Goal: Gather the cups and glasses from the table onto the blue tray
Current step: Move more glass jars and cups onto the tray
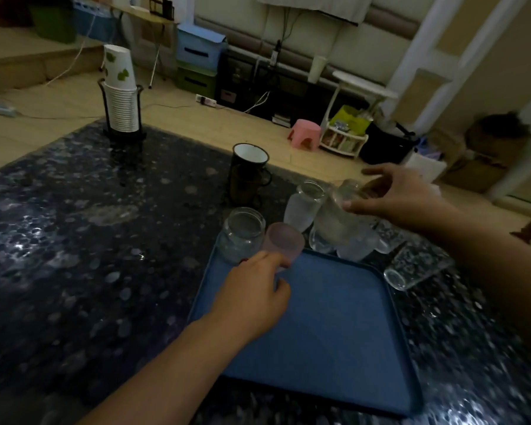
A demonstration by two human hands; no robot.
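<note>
Head cam looks down at a dark speckled table (74, 240) with the blue tray (319, 317) lying flat on it. The left hand (252, 296) grips a frosted pink cup (284, 242) at the tray's far-left corner, right beside a clear jar (242, 234). The right hand (402, 194) pinches a small clear glass (348, 191), tilted, above the cluster of frosted glasses (334, 228) behind the tray. One patterned glass (417, 266) lies on its side just off the tray's right edge.

Bare blue tray (334, 326) floor near the person; crowded glasses (334, 231) along its far edge.
</note>
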